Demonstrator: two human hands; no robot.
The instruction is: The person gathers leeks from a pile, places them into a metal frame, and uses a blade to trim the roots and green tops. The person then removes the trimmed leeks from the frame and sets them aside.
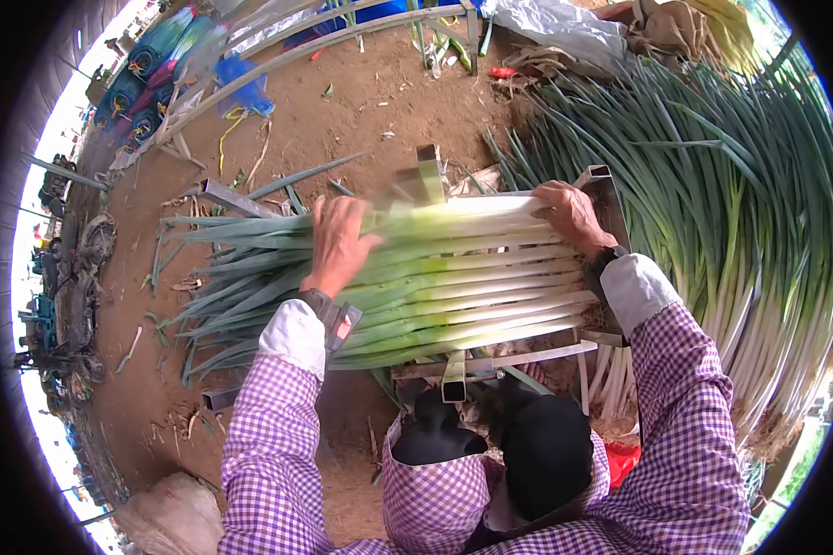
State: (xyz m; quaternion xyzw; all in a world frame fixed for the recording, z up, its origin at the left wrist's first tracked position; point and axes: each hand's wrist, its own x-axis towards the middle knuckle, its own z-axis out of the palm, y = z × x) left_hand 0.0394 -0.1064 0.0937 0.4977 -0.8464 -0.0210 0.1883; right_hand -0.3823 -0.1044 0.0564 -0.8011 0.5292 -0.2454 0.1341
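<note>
A row of long green onions (491,289) lies side by side across a metal frame, leaves to the left and white ends to the right. My left hand (341,242) is on the green part at the row's far edge, its fingers curled over the stalks and its thumb apart; the fingertips are slightly blurred. At the white end, my right hand (569,217) has its fingers bent around the farthest green onions. Square metal posts of the frame (454,377) stick out at the near side and the far side.
A large heap of green onions (713,203) lies to the right. Brown soil (370,111) with scattered leaf scraps surrounds the frame. Rolled netting (143,83) and a wooden rail (278,63) are at the far left. A pale sack (171,516) sits at the near left.
</note>
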